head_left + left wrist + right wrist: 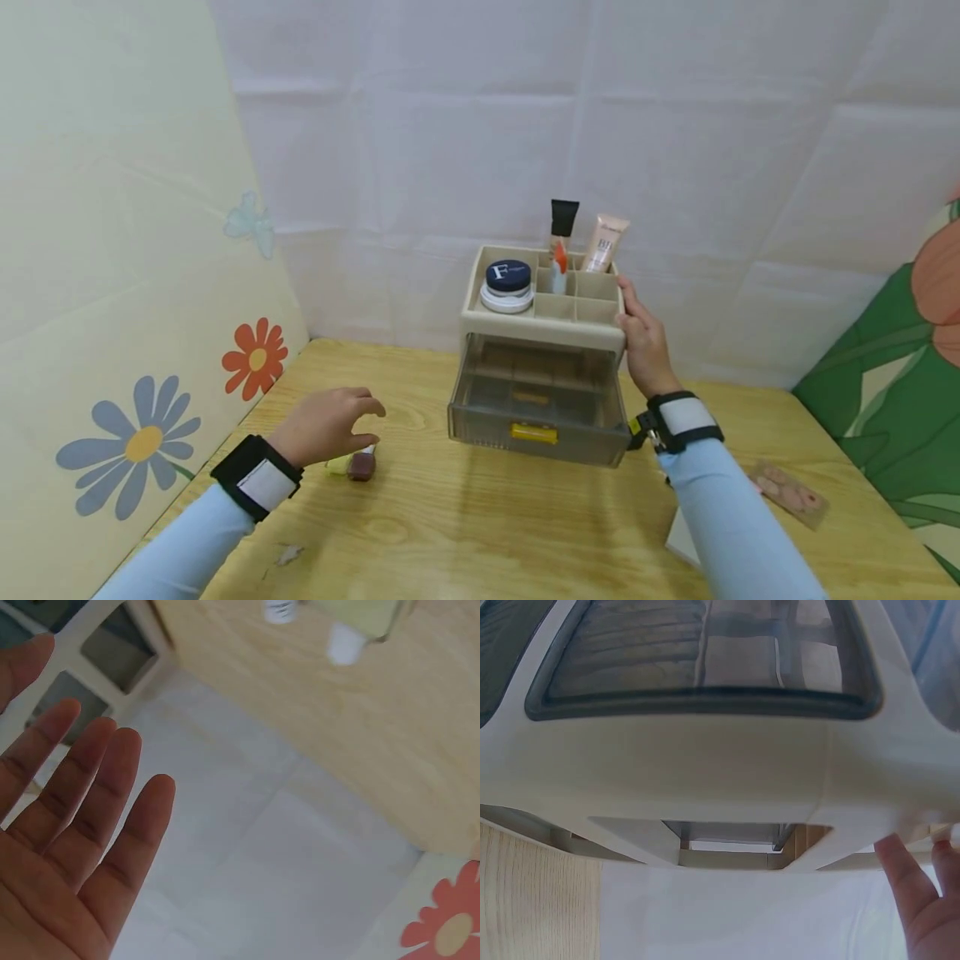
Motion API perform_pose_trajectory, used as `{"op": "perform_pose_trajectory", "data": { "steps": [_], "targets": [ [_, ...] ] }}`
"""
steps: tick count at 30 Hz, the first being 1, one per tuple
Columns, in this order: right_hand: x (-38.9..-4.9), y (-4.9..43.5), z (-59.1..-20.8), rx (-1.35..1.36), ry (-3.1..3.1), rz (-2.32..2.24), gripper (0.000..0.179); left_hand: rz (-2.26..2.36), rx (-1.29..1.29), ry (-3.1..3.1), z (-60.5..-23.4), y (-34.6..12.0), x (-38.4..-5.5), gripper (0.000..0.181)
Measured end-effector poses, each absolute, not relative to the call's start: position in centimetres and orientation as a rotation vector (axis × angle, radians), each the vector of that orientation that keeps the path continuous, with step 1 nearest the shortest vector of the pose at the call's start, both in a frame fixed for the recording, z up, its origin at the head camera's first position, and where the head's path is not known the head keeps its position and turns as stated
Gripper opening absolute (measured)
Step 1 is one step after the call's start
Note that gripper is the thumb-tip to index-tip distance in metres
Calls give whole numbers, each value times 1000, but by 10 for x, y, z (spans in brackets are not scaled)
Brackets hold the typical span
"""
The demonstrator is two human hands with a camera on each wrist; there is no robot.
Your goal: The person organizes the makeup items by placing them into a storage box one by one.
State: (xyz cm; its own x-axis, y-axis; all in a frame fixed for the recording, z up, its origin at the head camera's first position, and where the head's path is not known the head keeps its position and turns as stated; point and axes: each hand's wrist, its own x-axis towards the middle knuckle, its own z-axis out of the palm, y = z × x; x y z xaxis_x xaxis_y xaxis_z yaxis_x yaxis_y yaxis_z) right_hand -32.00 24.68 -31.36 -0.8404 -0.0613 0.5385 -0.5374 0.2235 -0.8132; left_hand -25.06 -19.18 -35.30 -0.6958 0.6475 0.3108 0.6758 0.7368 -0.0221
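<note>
A beige cosmetics organizer (543, 323) stands toward the back of the table, its smoky see-through drawer (480, 425) with a yellow handle (534, 432) pulled out. On top sit a dark-blue-lidded round compact (507, 275) on a white round case (507, 302), a black-capped tube (564, 218), a pink BB cream tube (604, 243) and a small orange-and-white tube (559, 267). My right hand (647, 346) grips the organizer's upper right side. Left of it, my left hand (330, 425) hovers empty with parted fingers, near a small dark red item (362, 465) and a yellow-green one (339, 465).
A pinkish flat palette (791, 493) lies at the right, and a white box (682, 537) is partly hidden by my right forearm. White cloth (405, 167) hangs behind the table, with flower-printed panels (142, 446) at the sides.
</note>
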Motion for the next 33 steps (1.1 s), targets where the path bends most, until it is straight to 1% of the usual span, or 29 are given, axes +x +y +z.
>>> {"op": "perform_pose_trajectory", "data": {
  "steps": [6,13,33],
  "targets": [
    [-320,246,-313,556,-2101,1656,55,-213,-1024,-2779,-378,-201,-257,26],
    [-319,246,-314,554,-2100,1668,55,-261,-1093,-2791,-394,-203,-259,17],
    [-321,246,-315,552,-2097,1705,57,-275,-1106,-2847,-409,-200,-260,19]
  ]
}}
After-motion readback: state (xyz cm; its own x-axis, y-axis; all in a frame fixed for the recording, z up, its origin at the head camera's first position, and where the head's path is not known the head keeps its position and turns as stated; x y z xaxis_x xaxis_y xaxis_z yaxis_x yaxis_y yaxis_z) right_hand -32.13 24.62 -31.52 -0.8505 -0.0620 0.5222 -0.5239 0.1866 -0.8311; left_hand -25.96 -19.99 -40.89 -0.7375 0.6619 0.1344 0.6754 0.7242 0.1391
